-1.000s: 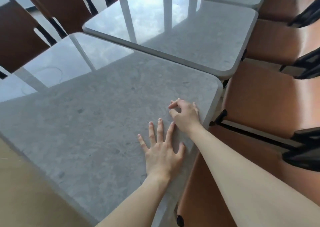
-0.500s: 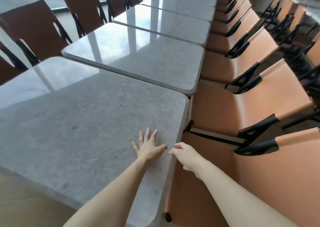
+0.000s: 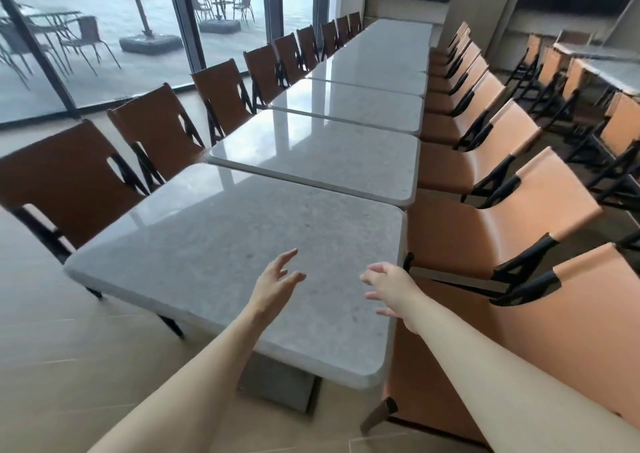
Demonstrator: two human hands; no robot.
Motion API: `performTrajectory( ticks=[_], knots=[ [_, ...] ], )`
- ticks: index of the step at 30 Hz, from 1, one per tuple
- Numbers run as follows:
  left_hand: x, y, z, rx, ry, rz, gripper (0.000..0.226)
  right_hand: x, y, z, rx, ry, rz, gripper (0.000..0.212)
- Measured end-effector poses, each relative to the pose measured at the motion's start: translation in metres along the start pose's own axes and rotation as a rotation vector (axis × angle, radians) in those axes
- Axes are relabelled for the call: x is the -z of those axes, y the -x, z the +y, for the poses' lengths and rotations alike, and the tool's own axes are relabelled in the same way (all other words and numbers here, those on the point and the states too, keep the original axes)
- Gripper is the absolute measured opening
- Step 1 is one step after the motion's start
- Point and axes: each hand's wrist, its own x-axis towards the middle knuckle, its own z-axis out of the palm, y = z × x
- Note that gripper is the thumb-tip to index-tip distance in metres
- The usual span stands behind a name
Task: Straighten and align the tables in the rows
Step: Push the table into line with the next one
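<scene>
So the nearest table is the one being worked on, the first of a long row of grey stone-look tops that runs off toward the windows. Both hands are up over its near right part and neither has hold of anything: the left hand has its fingers spread and loose, the right hand sits closer to the table's right edge with fingers relaxed, a bit curled. I can't tell for sure whether either is touching the top; they look lifted just off it. My guess is the person is eyeing the line of the row, because from here this table's right edge doesn't quite run on from the second table beyond it, which sticks out a little further right, and the seam between them looks slightly angled. Orange chairs are tucked right against the table's right side, dark brown chairs along its left, so there's not much room to shove sideways without bumping a seat. Probably needs one more small nudge.
</scene>
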Motion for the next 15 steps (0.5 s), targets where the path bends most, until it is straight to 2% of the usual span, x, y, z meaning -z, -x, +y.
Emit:
performTrajectory(
  ticks=[5,7,10,13,15],
  knots=[
    [0.074,0.081,0.016,-0.102,0.061,0.055,0.034,-0.064,0.072,-0.016,0.367,-0.142,0.203,0.029],
    [0.101,0.113,0.028,-0.115,0.131,0.055,0.027,-0.086,0.105,-0.024,0.463,-0.174,0.209,0.032],
    [0.145,0.151,0.045,-0.137,0.207,0.093,0.033,-0.114,0.146,-0.041,0.570,-0.197,0.187,0.032],
    [0.195,0.175,0.056,-0.193,0.234,0.104,0.014,-0.143,0.173,-0.056,0.633,-0.205,0.173,0.032],
    [0.230,0.184,0.058,-0.225,0.225,0.108,0.012,-0.165,0.184,-0.067,0.645,-0.203,0.177,0.031]
  ],
)
